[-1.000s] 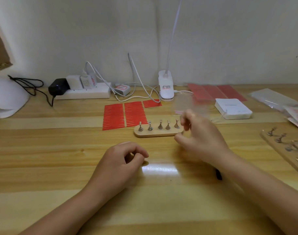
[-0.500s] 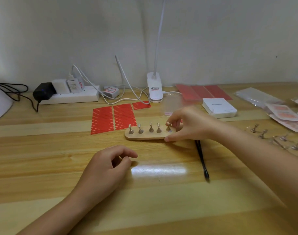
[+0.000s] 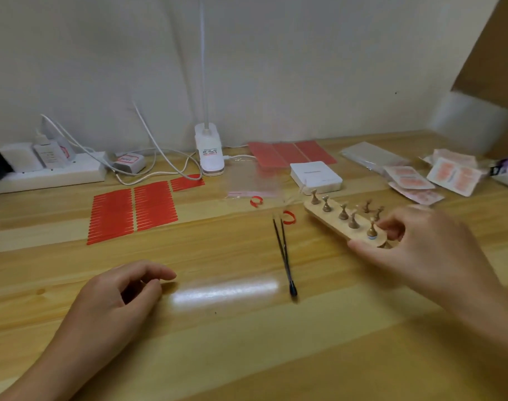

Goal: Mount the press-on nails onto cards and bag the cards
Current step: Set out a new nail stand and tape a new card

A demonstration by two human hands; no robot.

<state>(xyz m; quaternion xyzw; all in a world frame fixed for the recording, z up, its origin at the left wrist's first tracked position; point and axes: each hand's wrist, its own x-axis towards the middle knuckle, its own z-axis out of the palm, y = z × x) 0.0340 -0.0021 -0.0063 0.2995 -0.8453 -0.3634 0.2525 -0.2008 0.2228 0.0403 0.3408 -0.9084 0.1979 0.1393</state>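
Right hand grips the wooden peg stand by its near end, toward the worktop's right edge, probably clearing space; left hand rests loosely curled, holding nothing.

Wooden table bears tweezers, red strips, power strip.

A white power strip is seen at the back left of the wooden table, with adapters plugged in and white cables trailed across to the right. A white clip lamp is clamped upright at the back centre, its thin neck carried up along the pale wall. A cardboard box is glimpsed, blurred, at upper right.
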